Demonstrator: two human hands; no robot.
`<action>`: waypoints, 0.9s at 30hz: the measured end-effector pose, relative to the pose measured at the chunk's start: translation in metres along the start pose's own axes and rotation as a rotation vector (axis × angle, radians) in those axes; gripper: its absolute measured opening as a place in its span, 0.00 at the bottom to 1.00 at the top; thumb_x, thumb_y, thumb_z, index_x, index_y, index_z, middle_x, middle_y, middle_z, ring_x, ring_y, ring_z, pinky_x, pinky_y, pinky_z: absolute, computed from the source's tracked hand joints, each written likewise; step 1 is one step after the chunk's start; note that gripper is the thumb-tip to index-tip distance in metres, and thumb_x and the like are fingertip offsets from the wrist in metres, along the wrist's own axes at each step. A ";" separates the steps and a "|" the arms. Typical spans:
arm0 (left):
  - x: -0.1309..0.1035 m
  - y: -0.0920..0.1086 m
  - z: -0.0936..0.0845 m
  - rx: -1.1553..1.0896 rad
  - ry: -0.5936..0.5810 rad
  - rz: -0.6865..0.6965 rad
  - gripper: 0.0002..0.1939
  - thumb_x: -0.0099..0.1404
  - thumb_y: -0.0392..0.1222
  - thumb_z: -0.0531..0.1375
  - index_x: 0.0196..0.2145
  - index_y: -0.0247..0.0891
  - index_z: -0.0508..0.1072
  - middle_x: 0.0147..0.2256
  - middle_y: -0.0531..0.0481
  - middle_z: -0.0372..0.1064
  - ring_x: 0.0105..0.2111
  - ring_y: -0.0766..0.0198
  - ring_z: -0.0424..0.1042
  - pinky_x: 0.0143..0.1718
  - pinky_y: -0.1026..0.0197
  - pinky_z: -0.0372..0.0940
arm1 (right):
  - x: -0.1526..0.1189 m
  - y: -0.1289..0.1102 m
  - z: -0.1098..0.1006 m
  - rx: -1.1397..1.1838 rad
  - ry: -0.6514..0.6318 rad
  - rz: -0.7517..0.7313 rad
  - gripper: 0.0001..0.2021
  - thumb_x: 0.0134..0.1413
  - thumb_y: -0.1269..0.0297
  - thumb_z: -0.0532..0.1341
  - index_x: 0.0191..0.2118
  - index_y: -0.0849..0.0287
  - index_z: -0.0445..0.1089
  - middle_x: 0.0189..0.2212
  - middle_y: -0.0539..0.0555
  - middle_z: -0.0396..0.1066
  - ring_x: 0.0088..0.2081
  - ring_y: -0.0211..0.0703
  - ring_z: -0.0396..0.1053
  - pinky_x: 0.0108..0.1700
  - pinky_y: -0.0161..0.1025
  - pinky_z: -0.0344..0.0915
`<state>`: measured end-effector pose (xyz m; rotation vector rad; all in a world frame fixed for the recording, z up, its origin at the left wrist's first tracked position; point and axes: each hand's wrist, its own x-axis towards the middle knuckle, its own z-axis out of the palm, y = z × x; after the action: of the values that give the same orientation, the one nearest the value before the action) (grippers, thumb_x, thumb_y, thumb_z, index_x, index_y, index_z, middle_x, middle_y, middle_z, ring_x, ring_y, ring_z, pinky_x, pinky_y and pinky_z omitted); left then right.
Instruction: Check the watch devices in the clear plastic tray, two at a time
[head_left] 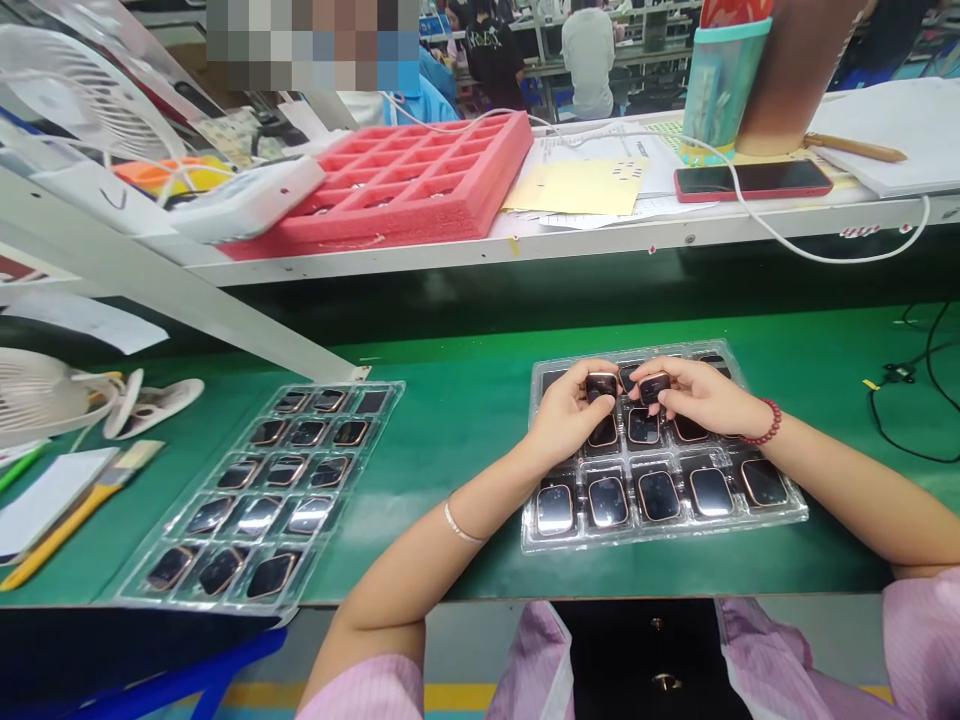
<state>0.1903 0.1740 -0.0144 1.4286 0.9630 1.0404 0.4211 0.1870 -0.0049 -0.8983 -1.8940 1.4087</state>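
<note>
My left hand [571, 412] is closed on a smartwatch body [601, 387] with a dark screen and a gold-coloured rim. Just to its right, my right hand [694, 392] grips a second smartwatch body [654, 388], its thumb at the lower edge. Both hands are over the far half of a clear plastic tray [739, 525], hiding part of it. Rows of similar watch bodies [658, 495] lie in the tray's pockets, dark screens facing up.
To the left, another clear tray [386, 400] holds several watch bodies. A yellow-handled brush [82, 515] and a small fan [41, 395] are at the far left. A shelf above carries a red foam tray [480, 205], a phone [754, 180] and a cup [724, 90]. Black cables [889, 385] lie at right.
</note>
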 end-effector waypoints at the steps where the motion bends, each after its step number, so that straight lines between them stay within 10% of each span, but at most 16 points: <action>1: 0.000 0.000 0.000 0.003 0.003 -0.003 0.16 0.58 0.35 0.63 0.46 0.37 0.72 0.40 0.47 0.75 0.41 0.60 0.74 0.42 0.60 0.68 | 0.000 0.000 0.000 -0.001 -0.001 -0.003 0.18 0.57 0.74 0.58 0.54 0.59 0.71 0.50 0.60 0.76 0.37 0.42 0.80 0.36 0.38 0.77; 27: 0.000 0.001 -0.001 0.020 -0.008 -0.084 0.25 0.54 0.33 0.64 0.50 0.39 0.71 0.44 0.46 0.75 0.44 0.59 0.74 0.42 0.60 0.69 | 0.001 0.003 -0.001 -0.029 0.013 -0.003 0.24 0.51 0.78 0.57 0.55 0.57 0.69 0.52 0.59 0.75 0.40 0.43 0.80 0.35 0.36 0.77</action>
<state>0.1899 0.1742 -0.0133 1.3955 1.0212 0.9658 0.4222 0.1891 -0.0076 -0.9161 -1.9099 1.3740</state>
